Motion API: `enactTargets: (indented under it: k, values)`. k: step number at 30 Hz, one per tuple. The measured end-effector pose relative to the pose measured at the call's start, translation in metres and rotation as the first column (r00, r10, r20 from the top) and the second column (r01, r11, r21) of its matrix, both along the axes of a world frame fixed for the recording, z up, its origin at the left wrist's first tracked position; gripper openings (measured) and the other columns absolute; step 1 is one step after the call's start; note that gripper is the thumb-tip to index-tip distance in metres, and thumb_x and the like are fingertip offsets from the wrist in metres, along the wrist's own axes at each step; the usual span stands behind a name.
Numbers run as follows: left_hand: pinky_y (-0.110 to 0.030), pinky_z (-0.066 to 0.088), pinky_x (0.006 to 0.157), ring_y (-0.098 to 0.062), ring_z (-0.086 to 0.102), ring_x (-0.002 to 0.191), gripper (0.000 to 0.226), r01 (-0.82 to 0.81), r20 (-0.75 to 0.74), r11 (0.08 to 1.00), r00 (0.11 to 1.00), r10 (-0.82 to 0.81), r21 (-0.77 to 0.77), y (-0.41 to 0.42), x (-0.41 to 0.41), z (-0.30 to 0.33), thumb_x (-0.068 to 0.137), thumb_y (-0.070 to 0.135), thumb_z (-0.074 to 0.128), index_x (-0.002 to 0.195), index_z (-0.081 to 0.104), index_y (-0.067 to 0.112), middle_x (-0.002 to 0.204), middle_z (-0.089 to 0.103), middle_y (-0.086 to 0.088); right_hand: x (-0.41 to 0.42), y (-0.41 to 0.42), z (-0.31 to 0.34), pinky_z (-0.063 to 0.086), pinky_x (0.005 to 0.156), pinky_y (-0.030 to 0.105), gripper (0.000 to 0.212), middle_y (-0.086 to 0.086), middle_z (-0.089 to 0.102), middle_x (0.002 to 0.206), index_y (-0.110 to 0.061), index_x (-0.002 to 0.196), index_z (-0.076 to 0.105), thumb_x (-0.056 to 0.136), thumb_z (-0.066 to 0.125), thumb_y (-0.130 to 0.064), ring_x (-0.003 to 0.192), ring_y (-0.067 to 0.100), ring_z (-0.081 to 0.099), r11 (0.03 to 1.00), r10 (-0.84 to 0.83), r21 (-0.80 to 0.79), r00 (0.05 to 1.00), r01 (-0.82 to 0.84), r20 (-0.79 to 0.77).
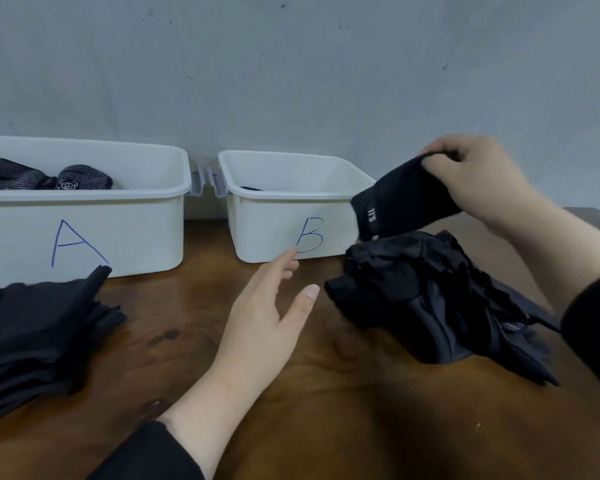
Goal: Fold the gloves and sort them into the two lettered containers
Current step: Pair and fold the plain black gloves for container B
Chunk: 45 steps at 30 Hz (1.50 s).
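My right hand [478,174] pinches the top of a black glove [402,202] and holds it in the air beside the right wall of container B [257,226]. Below it a crumpled pile of black gloves [430,306] lies on the table. My left hand [267,313] hovers open over the table middle, fingers pointing toward container B and holding nothing. Container A [136,237] on the left holds patterned dark gloves [49,176]. A dark item [252,188] barely shows inside container B.
A stack of dark fabric pieces [39,334] lies at the left on the brown wooden table [326,410]. Both white containers stand against a grey wall. The table's right edge runs close behind the glove pile.
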<state>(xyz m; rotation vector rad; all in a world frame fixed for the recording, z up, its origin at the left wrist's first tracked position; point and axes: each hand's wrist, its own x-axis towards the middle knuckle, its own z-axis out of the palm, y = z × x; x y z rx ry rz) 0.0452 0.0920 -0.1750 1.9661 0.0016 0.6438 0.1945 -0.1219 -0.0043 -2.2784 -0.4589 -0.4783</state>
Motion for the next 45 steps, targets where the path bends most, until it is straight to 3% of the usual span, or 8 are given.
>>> enactTargets:
  k: [4, 8, 12, 18, 23, 27, 36, 45]
  values:
    - [-0.015, 0.042, 0.101, 0.009, 0.049, 0.125, 0.074, 0.167, 0.030, 0.934, 0.986, -0.166, -0.316, -0.006, -0.013, 0.018, 0.082, 0.050, 0.063, 0.148, 0.031, 0.042, 0.132, 0.056, 0.028, -0.047, 0.019, 0.005, 0.054, 0.072, 0.034, 0.017, 0.004, 0.076, 0.081, -0.020, 0.086, 0.077, 0.094, 0.063, -0.018, 0.071, 0.018, 0.068, 0.965, 0.262, 0.097, 0.922, -0.244, -0.285]
    - [-0.029, 0.055, 0.092, -0.010, 0.067, 0.106, 0.022, 0.143, -0.004, 0.843, 0.986, -0.169, -0.519, -0.005, -0.028, 0.029, 0.095, 0.030, 0.062, 0.115, 0.068, 0.036, 0.108, 0.073, 0.010, -0.075, 0.038, -0.017, 0.054, 0.078, 0.037, 0.016, 0.013, 0.074, 0.088, -0.015, 0.089, 0.077, 0.097, 0.063, -0.015, 0.081, 0.025, 0.067, 0.904, 0.417, 0.297, 0.785, -0.307, -0.457]
    - [-0.040, 0.060, 0.082, -0.032, 0.069, 0.098, 0.019, 0.065, -0.061, 0.772, 0.989, -0.134, -0.633, 0.011, -0.047, 0.032, 0.101, 0.025, 0.055, 0.108, 0.072, 0.026, 0.108, 0.073, -0.006, -0.086, 0.053, -0.039, 0.049, 0.069, 0.029, 0.014, -0.001, 0.074, 0.083, -0.019, 0.089, 0.076, 0.097, 0.064, -0.020, 0.077, 0.013, 0.066, 0.918, 0.393, 0.248, 0.780, -0.308, -0.487]
    - [-0.009, 0.042, 0.091, 0.005, 0.057, 0.109, 0.025, -0.243, 0.168, 0.969, 0.958, 0.232, 0.048, 0.059, -0.075, 0.049, 0.097, 0.019, 0.059, 0.114, 0.068, 0.035, 0.110, 0.066, 0.023, -0.108, 0.095, -0.053, 0.039, 0.073, 0.001, 0.020, -0.017, 0.071, 0.094, -0.028, 0.097, 0.071, 0.097, 0.060, -0.012, 0.090, -0.006, 0.060, 0.925, 0.371, -0.022, 0.913, -0.380, -0.171]
    - [-0.022, 0.016, 0.117, -0.003, 0.031, 0.137, 0.046, 0.049, -0.186, 0.700, 0.975, 0.121, 0.712, 0.082, -0.104, 0.012, 0.100, 0.037, 0.049, 0.146, 0.046, 0.035, 0.150, 0.041, 0.016, -0.137, 0.112, -0.104, 0.036, 0.092, 0.010, 0.038, -0.024, 0.060, 0.120, -0.039, 0.114, 0.064, 0.097, 0.050, -0.008, 0.113, -0.004, 0.053, 0.866, 0.369, -0.266, 0.900, -0.424, -0.234]
    - [-0.020, 0.002, 0.117, -0.004, 0.014, 0.146, 0.049, 0.192, -0.367, 0.705, 0.924, 0.104, 0.683, 0.088, -0.119, 0.000, 0.104, 0.036, 0.038, 0.152, 0.032, 0.037, 0.161, 0.022, 0.018, -0.174, 0.122, -0.158, 0.039, 0.099, 0.007, 0.025, -0.030, 0.057, 0.121, -0.037, 0.124, 0.064, 0.102, 0.054, -0.029, 0.114, -0.011, 0.051, 0.824, 0.470, -0.230, 0.852, -0.517, -0.230]
    - [-0.018, 0.012, 0.113, 0.005, 0.028, 0.136, 0.040, 0.097, -0.270, 0.744, 0.956, 0.116, 0.661, 0.095, -0.124, -0.002, 0.104, 0.037, 0.037, 0.143, 0.048, 0.039, 0.149, 0.041, 0.024, -0.173, 0.121, -0.187, 0.011, 0.112, 0.001, 0.032, -0.031, 0.052, 0.135, -0.036, 0.132, 0.064, 0.102, 0.057, -0.027, 0.129, -0.018, 0.037, 0.822, 0.467, -0.274, 0.866, -0.500, -0.178]
    - [-0.033, 0.039, 0.084, -0.011, 0.054, 0.097, 0.027, -0.351, 0.048, 0.635, 0.895, 0.443, 0.688, 0.156, -0.139, 0.021, 0.092, 0.050, 0.052, 0.107, 0.067, 0.034, 0.102, 0.060, 0.017, -0.178, 0.127, -0.185, 0.027, 0.106, 0.008, 0.033, -0.032, 0.048, 0.130, -0.038, 0.125, 0.067, 0.101, 0.047, -0.047, 0.124, -0.012, 0.041, 0.830, 0.444, -0.350, 0.894, -0.435, -0.059]
